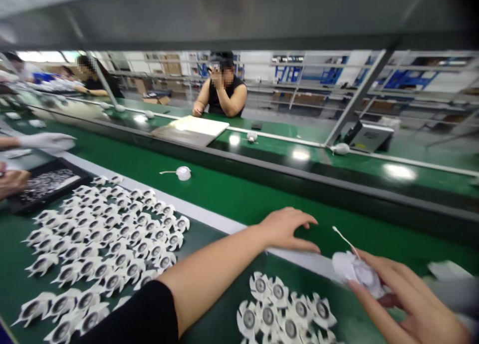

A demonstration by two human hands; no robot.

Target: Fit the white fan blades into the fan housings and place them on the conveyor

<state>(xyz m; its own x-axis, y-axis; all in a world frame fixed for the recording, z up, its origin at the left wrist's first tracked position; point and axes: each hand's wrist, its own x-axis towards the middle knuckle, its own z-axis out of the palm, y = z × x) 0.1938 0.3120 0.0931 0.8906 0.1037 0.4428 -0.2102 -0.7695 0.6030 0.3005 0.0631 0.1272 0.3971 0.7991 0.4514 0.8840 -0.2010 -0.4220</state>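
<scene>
My left hand (pixel 290 229) reaches over the green belt (pixel 232 199), its fingers apart and nothing between them. At the lower right my right hand (pixel 407 289) grips a white motor unit (pixel 355 271) between thumb and fingers, with a thin white wire sticking up from it. Below and between the hands lie several white fan blades (pixel 267 315) with grey round centres. A larger group of the same blades (pixel 121 259) covers the green table left of my left forearm. Another small white unit (pixel 183 172) with a wire rests farther up the belt.
A black tray (pixel 48 184) of small parts sits at the left, beside another person's bare hand (pixel 13 181) and a gloved hand (pixel 48 141). Across the belt a person (pixel 224 89) sits behind a pale board (pixel 194 129). A grey shelf (pixel 239 17) hangs overhead.
</scene>
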